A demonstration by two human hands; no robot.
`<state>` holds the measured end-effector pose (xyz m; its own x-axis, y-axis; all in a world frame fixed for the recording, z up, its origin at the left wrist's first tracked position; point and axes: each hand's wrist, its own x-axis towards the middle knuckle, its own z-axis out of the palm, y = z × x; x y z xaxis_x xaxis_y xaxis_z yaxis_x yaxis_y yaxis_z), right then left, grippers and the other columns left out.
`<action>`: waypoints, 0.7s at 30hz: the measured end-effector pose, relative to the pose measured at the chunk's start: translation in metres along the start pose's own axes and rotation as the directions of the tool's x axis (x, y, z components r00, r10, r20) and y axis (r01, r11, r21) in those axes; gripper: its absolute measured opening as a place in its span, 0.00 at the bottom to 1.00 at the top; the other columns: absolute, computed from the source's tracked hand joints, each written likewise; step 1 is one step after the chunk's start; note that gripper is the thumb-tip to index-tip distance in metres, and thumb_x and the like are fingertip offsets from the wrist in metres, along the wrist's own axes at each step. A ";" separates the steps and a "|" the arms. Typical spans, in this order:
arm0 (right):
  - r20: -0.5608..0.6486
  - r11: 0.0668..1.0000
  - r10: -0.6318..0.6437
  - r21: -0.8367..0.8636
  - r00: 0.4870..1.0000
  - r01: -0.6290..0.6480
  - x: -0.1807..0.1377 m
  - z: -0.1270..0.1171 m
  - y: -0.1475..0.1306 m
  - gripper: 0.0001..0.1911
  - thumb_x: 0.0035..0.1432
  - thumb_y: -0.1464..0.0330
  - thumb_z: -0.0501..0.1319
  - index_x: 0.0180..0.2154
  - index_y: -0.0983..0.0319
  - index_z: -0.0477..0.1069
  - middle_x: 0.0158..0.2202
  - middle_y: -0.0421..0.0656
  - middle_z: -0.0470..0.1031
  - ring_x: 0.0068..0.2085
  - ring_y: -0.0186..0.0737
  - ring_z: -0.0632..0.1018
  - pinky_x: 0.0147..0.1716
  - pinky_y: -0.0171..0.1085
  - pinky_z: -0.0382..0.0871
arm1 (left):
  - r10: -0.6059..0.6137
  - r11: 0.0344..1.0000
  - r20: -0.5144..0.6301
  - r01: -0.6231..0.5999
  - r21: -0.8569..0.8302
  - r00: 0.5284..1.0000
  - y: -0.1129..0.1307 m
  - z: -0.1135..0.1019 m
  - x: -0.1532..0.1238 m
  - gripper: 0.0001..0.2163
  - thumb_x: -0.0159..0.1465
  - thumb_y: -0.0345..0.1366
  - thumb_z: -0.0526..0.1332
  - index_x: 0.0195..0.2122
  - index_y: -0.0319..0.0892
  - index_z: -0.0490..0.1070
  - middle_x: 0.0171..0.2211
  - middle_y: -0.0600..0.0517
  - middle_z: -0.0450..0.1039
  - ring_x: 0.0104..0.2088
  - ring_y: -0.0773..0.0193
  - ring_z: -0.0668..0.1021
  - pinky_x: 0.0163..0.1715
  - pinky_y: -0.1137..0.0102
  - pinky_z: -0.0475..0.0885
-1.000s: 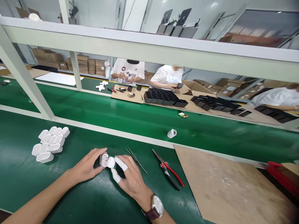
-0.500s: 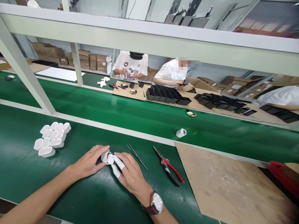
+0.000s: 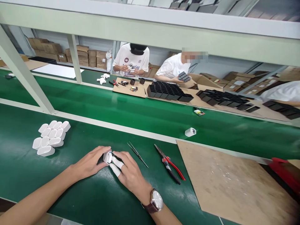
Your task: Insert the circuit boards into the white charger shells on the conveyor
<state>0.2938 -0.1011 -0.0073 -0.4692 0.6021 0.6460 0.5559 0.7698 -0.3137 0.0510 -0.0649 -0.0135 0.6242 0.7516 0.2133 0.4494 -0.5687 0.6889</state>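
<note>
Between my hands, low over the green bench, is a white plastic casing (image 3: 106,157) with its open end turned to the right. My left hand (image 3: 91,161) grips the casing's body between thumb and fingers. At the open end, my right hand (image 3: 131,172), with white covers on two fingers, pinches a small white part (image 3: 110,158) that sits partly inside the casing. Something bluish shows at the casing's rim; the rest of its inside is hidden. Metal tweezers (image 3: 137,154) and red-and-black long-nose pliers (image 3: 170,164) lie to the right of my hands.
Several white casings (image 3: 50,133) stand grouped at the left. A brown board (image 3: 225,184) covers the right side of the bench. Beyond a pale rail, another white casing (image 3: 190,132) sits on the green belt (image 3: 131,115). Co-workers and black boxes (image 3: 166,90) are across it.
The small white part sits deeper in the casing, and my right fingers are closer to it. On the belt, the casing has shifted right. A co-worker across now holds up several black boxes.
</note>
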 end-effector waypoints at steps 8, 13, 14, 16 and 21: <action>0.131 0.985 0.139 0.083 0.982 -0.151 0.005 0.008 0.003 0.19 0.70 0.69 0.62 0.60 0.60 0.67 0.58 0.54 0.72 0.56 0.51 0.74 0.53 0.52 0.76 | -0.120 0.979 0.080 0.131 -0.155 0.990 -0.002 -0.002 0.001 0.31 0.73 0.39 0.61 0.72 0.51 0.48 0.67 0.45 0.69 0.67 0.54 0.73 0.66 0.53 0.70; 0.133 0.996 0.079 0.033 0.988 -0.084 0.002 0.007 0.001 0.18 0.70 0.71 0.62 0.59 0.59 0.70 0.57 0.53 0.71 0.56 0.52 0.73 0.53 0.52 0.75 | -0.102 0.980 0.188 0.131 -0.149 0.977 0.011 -0.004 0.006 0.39 0.68 0.30 0.60 0.74 0.53 0.40 0.69 0.46 0.66 0.66 0.54 0.73 0.64 0.56 0.71; 0.131 0.998 0.053 0.023 0.990 -0.056 0.001 0.008 0.001 0.17 0.70 0.71 0.62 0.59 0.59 0.70 0.57 0.53 0.71 0.56 0.52 0.73 0.53 0.52 0.75 | -0.105 0.981 0.188 0.133 -0.144 0.976 0.012 -0.003 0.006 0.40 0.67 0.29 0.60 0.74 0.53 0.40 0.69 0.46 0.66 0.65 0.54 0.73 0.64 0.56 0.71; 0.124 1.000 0.030 0.006 0.992 -0.031 0.001 0.010 0.003 0.16 0.70 0.71 0.61 0.58 0.61 0.70 0.56 0.53 0.72 0.56 0.53 0.73 0.52 0.52 0.75 | -0.109 0.981 0.193 0.136 -0.137 0.975 0.012 -0.002 0.007 0.40 0.66 0.28 0.60 0.74 0.53 0.40 0.69 0.47 0.67 0.65 0.54 0.73 0.64 0.57 0.71; 0.117 0.998 0.051 -0.029 0.992 -0.048 -0.001 0.011 0.003 0.12 0.71 0.71 0.59 0.54 0.61 0.71 0.49 0.52 0.74 0.48 0.49 0.75 0.45 0.48 0.76 | -0.081 0.986 0.207 0.109 -0.126 0.975 0.013 -0.002 0.007 0.36 0.70 0.29 0.56 0.74 0.54 0.41 0.66 0.49 0.70 0.64 0.57 0.74 0.65 0.57 0.69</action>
<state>0.2885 -0.0970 -0.0172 -0.5171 0.6612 0.5435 0.5973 0.7336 -0.3242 0.0599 -0.0664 -0.0021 0.7044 0.7097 0.0087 0.4303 -0.4367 0.7900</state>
